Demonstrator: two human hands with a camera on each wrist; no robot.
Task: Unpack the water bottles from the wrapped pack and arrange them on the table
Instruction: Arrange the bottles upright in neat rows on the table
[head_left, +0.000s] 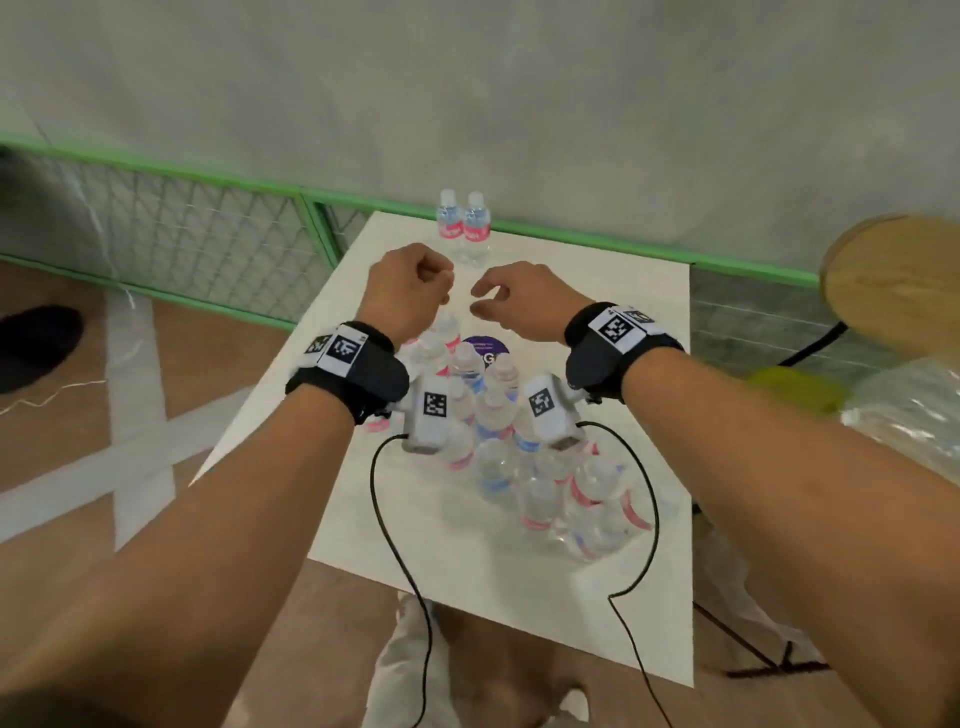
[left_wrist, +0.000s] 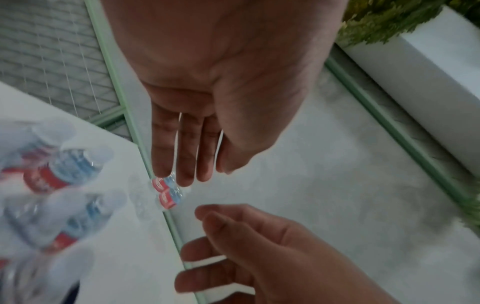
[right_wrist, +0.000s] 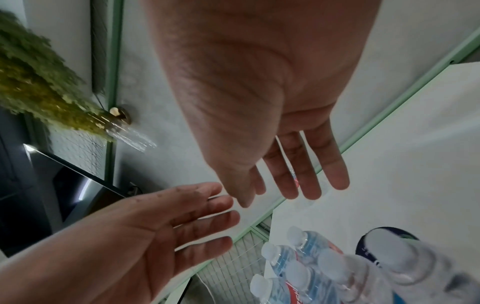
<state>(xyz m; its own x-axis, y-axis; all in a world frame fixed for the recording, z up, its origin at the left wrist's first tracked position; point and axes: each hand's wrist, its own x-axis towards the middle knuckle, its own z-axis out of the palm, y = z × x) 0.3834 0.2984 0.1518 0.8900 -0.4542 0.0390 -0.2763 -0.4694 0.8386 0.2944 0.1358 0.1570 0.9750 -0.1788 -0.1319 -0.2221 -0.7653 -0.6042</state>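
We log two small clear plastic water bottles with red-and-blue labels (head_left: 464, 223) upright and touching at 12 o'clock on the white square table (head_left: 395, 525). The clear-wrapped pack of like bottles (head_left: 524, 457) fills the centre; its count is uncertain. Our left hand (head_left: 410, 293) and right hand (head_left: 519, 301) hover empty between them, fingers loosely bent. A round wooden tabletop (head_left: 898, 286) sits at 3 o'clock.

Both forearms extend forward, each wrist strapped with a black band carrying a camera unit. The left hand (head_left: 410, 291) and right hand (head_left: 524, 301) are raised side by side — close but apart — palms down, fingers loosely bent, neither holding anything.
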